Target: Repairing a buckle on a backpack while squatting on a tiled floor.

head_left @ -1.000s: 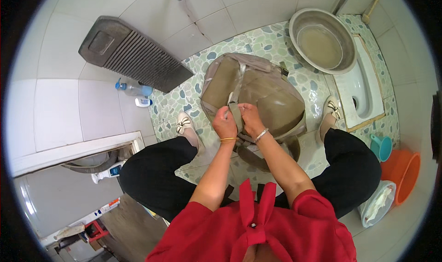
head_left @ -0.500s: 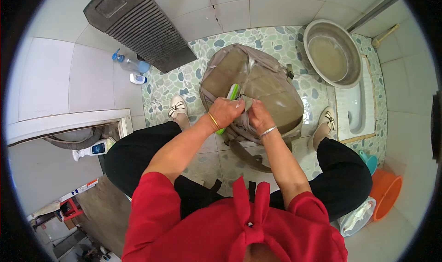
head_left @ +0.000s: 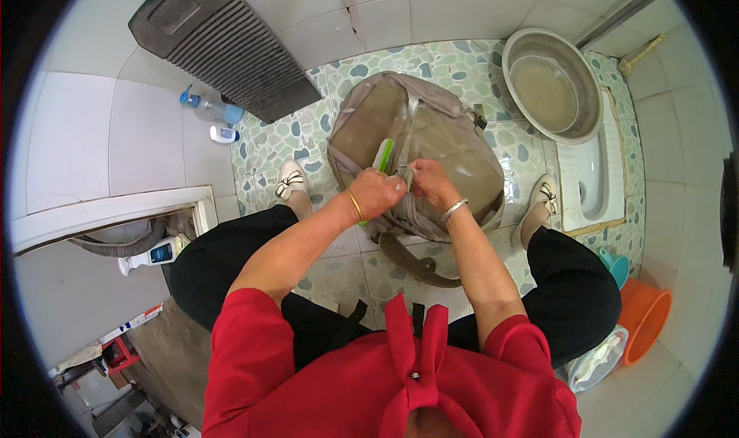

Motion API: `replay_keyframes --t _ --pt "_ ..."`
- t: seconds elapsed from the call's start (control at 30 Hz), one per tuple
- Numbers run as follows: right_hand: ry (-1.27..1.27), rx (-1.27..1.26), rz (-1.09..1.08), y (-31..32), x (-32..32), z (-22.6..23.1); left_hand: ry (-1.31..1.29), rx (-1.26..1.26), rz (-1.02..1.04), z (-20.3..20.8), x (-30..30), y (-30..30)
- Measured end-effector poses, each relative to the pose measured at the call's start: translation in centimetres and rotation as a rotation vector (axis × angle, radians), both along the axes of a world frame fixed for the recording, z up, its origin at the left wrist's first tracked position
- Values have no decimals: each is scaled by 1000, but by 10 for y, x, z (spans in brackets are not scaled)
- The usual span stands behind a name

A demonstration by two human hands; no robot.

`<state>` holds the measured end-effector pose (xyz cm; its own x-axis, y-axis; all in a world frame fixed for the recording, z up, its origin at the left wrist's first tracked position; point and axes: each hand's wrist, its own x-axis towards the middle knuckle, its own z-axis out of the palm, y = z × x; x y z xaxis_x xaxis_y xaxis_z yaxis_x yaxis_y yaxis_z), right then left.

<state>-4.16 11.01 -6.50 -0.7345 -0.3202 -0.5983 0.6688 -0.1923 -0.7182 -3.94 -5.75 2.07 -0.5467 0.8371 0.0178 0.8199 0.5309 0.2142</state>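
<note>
Leaning over a brownish backpack, a person in a red top holds both hands near the middle of its lower side. The backpack lies on the pebble-patterned floor, between two feet in pale shoes.

The left hand is closed, its fingers curled around a slim green-and-white tool, probably a brush, though the grip covers much of it; its ends show above and below the fist. The right hand has its thumb and fingers drawn together, pinching a greyish strap beside the left fingertips. Exactly how the left fingertips meet the strap cannot be told. A dark shoulder strap loops out below the bag.

At the left, a white bottle bears a dark blue label, and a smaller white bottle near the wall carries a blue one; the print on both is too small to read. A clear bottle with a blue cap lies just beside the latter, near a ridged dark washboard. At the upper right, a metal basin of cloudy water overlaps the squat toilet. Below that are a teal dipper and an orange bucket.
</note>
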Motion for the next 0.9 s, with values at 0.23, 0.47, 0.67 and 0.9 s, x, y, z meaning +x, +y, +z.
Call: replay_keyframes --t 0.23,0.47,0.67,0.9 --pt "36 128 53 2 0 7 2 -31 -29 1 1 5" --pt "77 102 13 2 5 -5 19 25 -8 -10 6 5" --pt "149 69 -20 4 11 12 -250 247 250 -16 17 -2" --pt "339 4 -26 37 1 47 -211 626 207 -12 -40 22"
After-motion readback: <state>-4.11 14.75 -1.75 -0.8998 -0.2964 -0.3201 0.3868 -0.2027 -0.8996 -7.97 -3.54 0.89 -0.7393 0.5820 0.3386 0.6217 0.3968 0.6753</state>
